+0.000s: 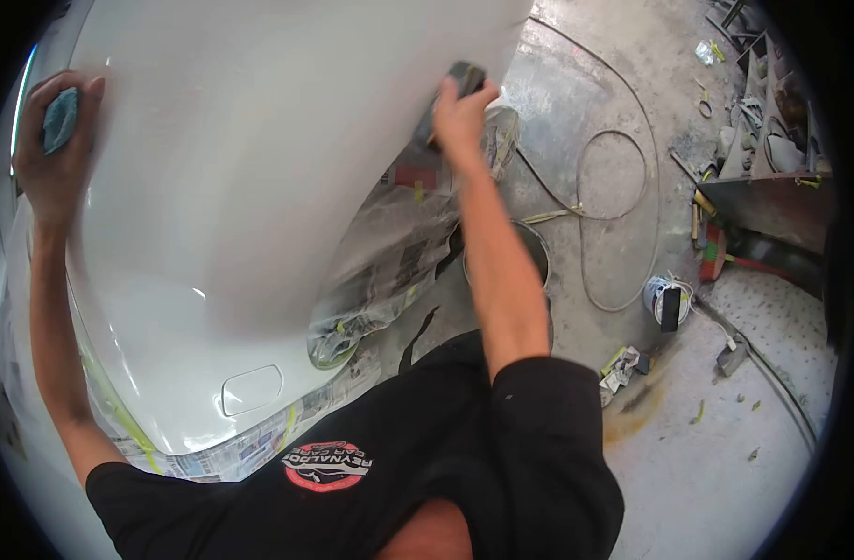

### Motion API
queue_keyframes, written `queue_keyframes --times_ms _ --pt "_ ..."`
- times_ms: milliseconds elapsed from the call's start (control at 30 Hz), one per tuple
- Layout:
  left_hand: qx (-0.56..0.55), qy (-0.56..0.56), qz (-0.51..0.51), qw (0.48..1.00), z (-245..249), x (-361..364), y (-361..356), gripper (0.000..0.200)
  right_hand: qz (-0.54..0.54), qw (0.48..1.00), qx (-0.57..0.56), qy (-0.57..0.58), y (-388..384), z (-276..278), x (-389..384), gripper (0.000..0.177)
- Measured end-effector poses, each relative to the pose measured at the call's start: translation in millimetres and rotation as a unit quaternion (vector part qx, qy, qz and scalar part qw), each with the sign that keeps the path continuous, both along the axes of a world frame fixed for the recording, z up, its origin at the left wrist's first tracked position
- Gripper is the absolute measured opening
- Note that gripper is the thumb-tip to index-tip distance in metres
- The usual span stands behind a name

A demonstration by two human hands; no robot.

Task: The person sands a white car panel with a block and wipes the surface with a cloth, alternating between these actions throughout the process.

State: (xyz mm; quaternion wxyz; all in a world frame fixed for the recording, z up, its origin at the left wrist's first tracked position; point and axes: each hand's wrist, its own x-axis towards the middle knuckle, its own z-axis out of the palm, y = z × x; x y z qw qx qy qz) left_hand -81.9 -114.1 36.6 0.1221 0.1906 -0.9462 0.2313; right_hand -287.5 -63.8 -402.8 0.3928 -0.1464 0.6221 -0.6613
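Note:
A white car body panel (221,159) fills the left and middle of the head view, with a dull greyish area across its middle. At the panel's far left edge, my left hand (58,140) is closed around a crumpled teal cloth (60,121). Over at the panel's right edge, my right hand (461,121) grips a dark sanding block (467,77), its long side lying along the surface. The block is slightly blurred, and my fingers hide part of it.
Plastic sheeting and newspaper (389,257) cover the area below the panel's right edge. A hose (623,135) loops over the concrete floor. A white bucket (663,297) stands at right, near crumpled paper (620,371). A cluttered metal bin (772,196) is at far right.

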Motion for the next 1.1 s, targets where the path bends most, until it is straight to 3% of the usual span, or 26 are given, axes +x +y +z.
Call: queue_keyframes --times_ms 67,133,233,300,367,467,500,533,633,733,800,833,900,1000,1033,1100 --pt "-0.009 0.013 -0.002 1.0 -3 -4 3 0.021 -0.032 0.983 -0.062 0.172 51 42 60 0.077" --pt "-0.012 0.015 -0.007 1.0 -3 -8 4 0.021 0.047 0.97 -0.117 0.207 105 78 99 0.079" --pt "-0.018 0.008 -0.017 1.0 -6 -8 2 0.02 0.02 0.966 -0.108 0.233 56 59 45 0.079" --pt "-0.024 -0.001 -0.019 1.0 -3 -11 5 0.02 0.009 0.989 -0.058 0.139 -11 37 -25 0.076" --pt "-0.028 0.013 -0.022 0.999 -6 -13 7 0.02 0.064 0.998 -0.008 -0.021 -38 47 -68 0.073" --pt "-0.037 0.024 -0.03 0.999 -11 -13 7 0.021 -0.01 0.989 -0.065 0.134 -19 57 -20 0.07" --pt "-0.042 0.027 -0.034 0.998 -12 -13 6 0.021 -0.02 0.973 -0.1 0.208 12 85 14 0.068" --pt "-0.032 0.026 -0.033 0.999 -11 -11 5 0.022 -0.036 0.926 -0.15 0.344 37 93 54 0.067" --pt "-0.031 0.011 -0.016 0.999 -11 -10 11 0.021 -0.049 0.846 -0.26 0.462 97 121 137 0.064" --pt "-0.04 0.025 -0.012 0.999 -13 -17 15 0.022 0.035 0.893 -0.161 0.42 57 123 64 0.061" --pt "-0.043 0.029 -0.02 0.998 -13 -20 11 0.022 -0.035 0.928 -0.16 0.334 -16 93 -11 0.062" --pt "-0.045 0.031 -0.02 0.998 -13 -19 12 0.022 0.024 0.97 -0.067 0.234 -29 95 -44 0.065" --pt "-0.052 0.031 -0.021 0.998 -13 -15 9 0.023 0.025 0.98 -0.009 0.197 -48 89 -60 0.066" --pt "-0.044 0.022 0.011 0.999 -12 -23 11 0.021 -0.007 0.959 -0.095 0.268 -9 124 -4 0.067" --pt "-0.055 0.016 0.011 0.998 -10 -23 12 0.019 -0.042 0.913 -0.184 0.361 12 141 30 0.067" --pt "-0.072 0.02 0.003 0.997 -9 -20 12 0.018 0.008 0.826 -0.274 0.493 73 180 106 0.06"
